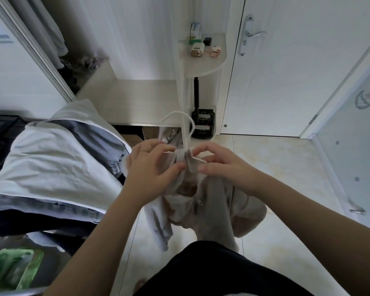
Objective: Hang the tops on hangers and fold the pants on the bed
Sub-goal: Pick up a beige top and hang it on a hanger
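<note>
Head view shows the left hand (150, 167) and right hand (220, 165) at frame centre, each pinching the collar of a beige zip top (203, 212) around a white hanger (176, 112), the garment drooping toward lower centre, with other clothes (51, 163) heaped at left.
</note>
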`<state>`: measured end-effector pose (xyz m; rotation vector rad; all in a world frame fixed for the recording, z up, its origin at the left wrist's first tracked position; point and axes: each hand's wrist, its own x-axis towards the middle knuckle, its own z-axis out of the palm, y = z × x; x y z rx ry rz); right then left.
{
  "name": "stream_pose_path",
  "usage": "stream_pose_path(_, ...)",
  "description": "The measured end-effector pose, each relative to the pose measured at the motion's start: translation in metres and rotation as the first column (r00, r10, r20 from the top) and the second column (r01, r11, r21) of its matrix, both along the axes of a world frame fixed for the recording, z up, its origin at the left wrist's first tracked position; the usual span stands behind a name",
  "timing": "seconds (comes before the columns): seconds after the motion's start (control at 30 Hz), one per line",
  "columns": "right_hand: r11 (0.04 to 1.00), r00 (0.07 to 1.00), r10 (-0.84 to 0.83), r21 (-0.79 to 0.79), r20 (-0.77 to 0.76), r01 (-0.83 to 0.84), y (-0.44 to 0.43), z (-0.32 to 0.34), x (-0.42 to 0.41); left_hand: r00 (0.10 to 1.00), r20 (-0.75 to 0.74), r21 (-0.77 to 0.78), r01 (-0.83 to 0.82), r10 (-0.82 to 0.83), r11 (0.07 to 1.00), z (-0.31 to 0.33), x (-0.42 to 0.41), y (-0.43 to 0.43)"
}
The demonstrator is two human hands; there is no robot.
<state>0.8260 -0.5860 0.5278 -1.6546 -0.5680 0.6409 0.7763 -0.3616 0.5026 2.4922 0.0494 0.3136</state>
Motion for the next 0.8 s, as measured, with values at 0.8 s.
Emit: stream_pose_path(0.8, 0.888, 0.918, 0.072, -0.444, 0.39, 0.119, 0.009, -0.016, 0.004, 0.915, -0.019, -0.409, -0.376, 0.404, 0.832, -0.006, 0.053, 0.017)
